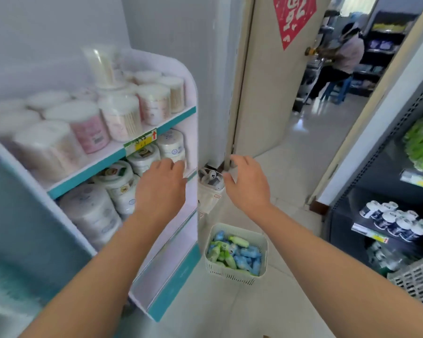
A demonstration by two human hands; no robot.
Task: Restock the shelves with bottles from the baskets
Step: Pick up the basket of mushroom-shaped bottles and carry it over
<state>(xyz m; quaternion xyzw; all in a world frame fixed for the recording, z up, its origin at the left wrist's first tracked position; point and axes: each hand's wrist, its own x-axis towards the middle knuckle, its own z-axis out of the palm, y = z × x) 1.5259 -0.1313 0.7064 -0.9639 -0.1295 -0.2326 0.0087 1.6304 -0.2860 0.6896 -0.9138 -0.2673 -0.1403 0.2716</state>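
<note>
Hands empty: left hand and right hand raised, fingers loosely spread, gripping nothing. Basket sits on floor beside shelf, full of bottles. Restocking from it looks barely begun.
</note>
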